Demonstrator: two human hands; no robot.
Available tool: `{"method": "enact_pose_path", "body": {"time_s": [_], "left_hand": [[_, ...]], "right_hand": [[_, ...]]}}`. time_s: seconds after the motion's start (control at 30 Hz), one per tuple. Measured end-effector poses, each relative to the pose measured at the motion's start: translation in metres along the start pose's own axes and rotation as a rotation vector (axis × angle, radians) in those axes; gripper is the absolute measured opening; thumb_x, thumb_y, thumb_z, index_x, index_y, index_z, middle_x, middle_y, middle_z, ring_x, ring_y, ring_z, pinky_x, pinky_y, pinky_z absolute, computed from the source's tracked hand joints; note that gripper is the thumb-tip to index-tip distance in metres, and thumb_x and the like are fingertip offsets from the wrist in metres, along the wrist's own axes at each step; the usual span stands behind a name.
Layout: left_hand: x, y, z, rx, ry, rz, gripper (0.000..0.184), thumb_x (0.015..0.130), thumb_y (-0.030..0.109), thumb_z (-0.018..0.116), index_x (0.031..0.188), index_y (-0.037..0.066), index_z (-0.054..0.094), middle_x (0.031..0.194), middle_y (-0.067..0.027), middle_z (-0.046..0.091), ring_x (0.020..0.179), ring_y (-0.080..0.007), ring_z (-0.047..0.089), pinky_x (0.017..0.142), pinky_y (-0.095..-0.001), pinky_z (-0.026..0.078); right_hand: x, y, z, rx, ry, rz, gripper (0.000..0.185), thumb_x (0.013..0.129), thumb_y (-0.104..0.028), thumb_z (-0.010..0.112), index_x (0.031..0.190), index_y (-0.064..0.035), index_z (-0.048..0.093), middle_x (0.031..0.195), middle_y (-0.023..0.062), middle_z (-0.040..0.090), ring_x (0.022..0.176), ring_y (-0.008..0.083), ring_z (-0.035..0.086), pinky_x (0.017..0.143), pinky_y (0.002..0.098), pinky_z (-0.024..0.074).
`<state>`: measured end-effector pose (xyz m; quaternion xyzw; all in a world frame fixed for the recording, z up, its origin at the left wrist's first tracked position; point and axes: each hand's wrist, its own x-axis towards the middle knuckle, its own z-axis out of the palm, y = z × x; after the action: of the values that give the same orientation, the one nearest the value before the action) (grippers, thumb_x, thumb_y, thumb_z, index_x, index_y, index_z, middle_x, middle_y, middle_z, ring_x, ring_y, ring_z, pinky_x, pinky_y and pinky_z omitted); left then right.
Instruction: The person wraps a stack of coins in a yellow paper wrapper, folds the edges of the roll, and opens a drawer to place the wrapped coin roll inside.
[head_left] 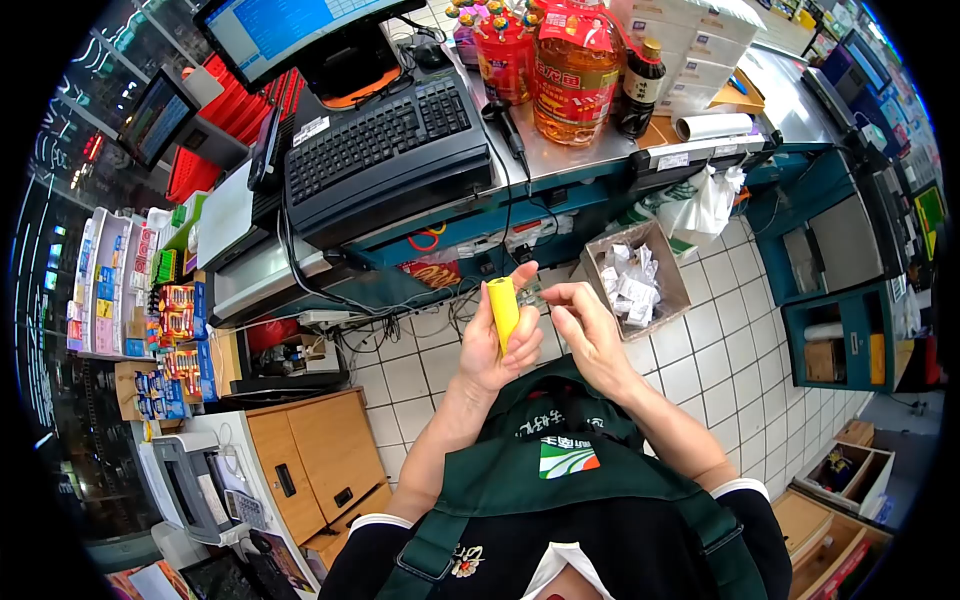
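My left hand (490, 350) is wrapped round a small yellow cylinder (503, 312), which stands roughly upright in front of the green apron (560, 420). Just to its right is my right hand (590, 340), with its thumb and index finger curved toward each other near the cylinder. A faint clear thing seems to be at the right fingertips, too small to make out. Both hands are above the tiled floor, in front of the counter.
A cardboard box of crumpled paper (630, 285) stands beyond my right hand. On the counter (575, 160) are a black keyboard (385, 135), a monitor (310, 30), a scanner (508, 128), an oil bottle (575, 85) and a dark sauce bottle (640, 90). Cables hang below.
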<state>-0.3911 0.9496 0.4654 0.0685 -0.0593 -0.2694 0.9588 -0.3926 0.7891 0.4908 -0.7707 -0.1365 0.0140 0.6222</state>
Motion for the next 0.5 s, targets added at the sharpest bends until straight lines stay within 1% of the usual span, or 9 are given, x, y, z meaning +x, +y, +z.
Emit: {"method": "enact_pose_path", "body": {"time_s": [0.13,0.2,0.23,0.27,0.3,0.33,0.4,0.43,0.5], "left_hand": [[0.004,-0.007,-0.014,-0.048,-0.055,-0.047,0.053,0.099,0.049,0.024,0.132,0.011,0.040,0.067,-0.0047,0.041,0.045,-0.0110,0.034,0.038,-0.0220,0.031],[0.011,-0.009,-0.016,-0.054,-0.059,-0.045,0.044,0.099,0.046,0.033,0.122,0.011,0.046,0.079,-0.0048,0.047,0.060,-0.0141,0.047,0.052,-0.0257,0.043],[0.014,-0.013,-0.012,-0.053,-0.060,-0.048,0.044,0.099,0.046,0.033,0.122,0.011,0.046,0.079,-0.0048,0.047,0.060,-0.0141,0.047,0.052,-0.0257,0.043],[0.015,-0.018,-0.005,0.041,0.169,0.041,0.040,0.099,0.043,0.037,0.119,0.010,0.046,0.084,-0.0045,0.049,0.071,-0.0154,0.050,0.063,-0.0277,0.045],[0.016,-0.021,0.000,0.135,0.399,0.131,0.036,0.098,0.040,0.041,0.115,0.009,0.047,0.090,-0.0042,0.052,0.083,-0.0168,0.053,0.074,-0.0298,0.048],[0.015,-0.018,-0.019,0.177,0.285,0.112,0.032,0.097,0.036,0.046,0.114,0.009,0.049,0.098,-0.0042,0.055,0.098,-0.0183,0.051,0.087,-0.0338,0.045],[0.013,-0.023,-0.038,0.224,0.370,0.098,0.032,0.097,0.036,0.046,0.114,0.009,0.049,0.099,-0.0042,0.055,0.097,-0.0180,0.051,0.086,-0.0334,0.045],[0.014,-0.026,-0.041,0.273,0.449,0.078,0.031,0.097,0.035,0.047,0.114,0.009,0.050,0.100,-0.0043,0.056,0.095,-0.0176,0.052,0.085,-0.0329,0.046],[0.011,-0.037,-0.043,0.325,0.485,0.082,0.032,0.095,0.036,0.050,0.111,0.009,0.054,0.104,-0.0030,0.057,0.097,-0.0177,0.052,0.087,-0.0356,0.046]], "right_hand": [[-0.008,0.001,-0.005,-0.084,0.021,-0.048,0.019,0.090,-0.013,0.059,0.102,0.0019,0.057,0.099,0.0130,0.057,0.093,0.0246,0.059,0.082,0.0334,0.0465],[-0.015,0.006,-0.004,-0.024,0.039,0.030,0.020,0.090,-0.013,0.058,0.103,0.0020,0.057,0.098,0.0131,0.057,0.092,0.0238,0.059,0.082,0.0330,0.0473],[-0.019,0.010,-0.003,0.037,0.042,0.105,0.020,0.091,-0.013,0.058,0.104,0.0021,0.056,0.098,0.0132,0.057,0.092,0.0229,0.060,0.081,0.0326,0.0481],[-0.025,0.015,0.000,0.110,0.057,0.145,0.026,0.092,-0.014,0.057,0.110,0.0025,0.052,0.099,0.0133,0.057,0.091,0.0217,0.060,0.081,0.0322,0.0493],[-0.030,0.020,0.002,0.112,0.054,0.147,0.026,0.092,-0.014,0.057,0.110,0.0025,0.052,0.099,0.0133,0.057,0.091,0.0217,0.060,0.081,0.0322,0.0493],[-0.035,0.025,0.005,0.110,0.018,0.208,0.030,0.092,-0.015,0.057,0.114,0.0026,0.050,0.100,0.0137,0.056,0.092,0.0218,0.060,0.081,0.0326,0.0494],[-0.043,0.040,0.017,0.118,-0.018,0.242,0.038,0.091,-0.016,0.058,0.122,0.0020,0.045,0.106,0.0145,0.054,0.094,0.0220,0.059,0.081,0.0333,0.0496],[-0.047,0.044,0.021,0.032,-0.015,0.218,0.037,0.091,-0.015,0.058,0.122,0.0002,0.046,0.108,0.0143,0.053,0.096,0.0217,0.058,0.080,0.0336,0.0501],[-0.050,0.052,0.027,0.051,0.065,0.268,0.031,0.091,-0.014,0.058,0.117,-0.0007,0.051,0.109,0.0137,0.052,0.096,0.0219,0.057,0.080,0.0334,0.0507]]}}
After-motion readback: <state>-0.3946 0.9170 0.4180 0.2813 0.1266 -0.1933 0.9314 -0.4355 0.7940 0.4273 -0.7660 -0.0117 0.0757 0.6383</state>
